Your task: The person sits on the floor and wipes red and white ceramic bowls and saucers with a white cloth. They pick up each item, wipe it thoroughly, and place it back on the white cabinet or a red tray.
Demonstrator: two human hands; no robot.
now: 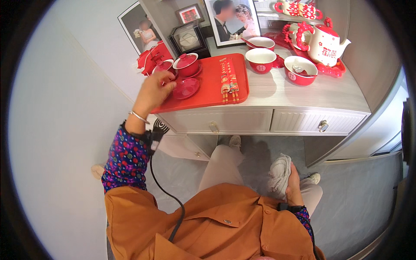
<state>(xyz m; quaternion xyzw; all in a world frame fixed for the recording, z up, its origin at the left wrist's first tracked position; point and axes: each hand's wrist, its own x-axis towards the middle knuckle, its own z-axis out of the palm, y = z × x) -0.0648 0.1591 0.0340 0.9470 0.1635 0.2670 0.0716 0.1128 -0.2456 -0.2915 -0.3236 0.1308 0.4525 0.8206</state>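
My left hand [155, 88] is at the left end of a red tray [211, 81], its fingers curled against the near side of a red lidded tea cup [162, 66]. The hand covers part of that cup, so its grip is hidden. Close by on the tray are a second lidded cup [187, 65] on a red saucer and a bare red saucer [186, 88]. Two pairs of chopsticks [229, 76] in red sleeves lie on the tray's right half. Low at my right side, my right hand [293, 183] grips a bunched whitish cloth [280, 174].
Red-and-white bowls [261, 61] stand right of the tray; one bowl [300, 71] holds spoons. Behind them are a teapot [325, 45], framed photos [232, 21] and a glass display box [188, 37]. Below are two drawers [320, 122] with protruding knobs. A black cable [162, 190] hangs from my left sleeve.
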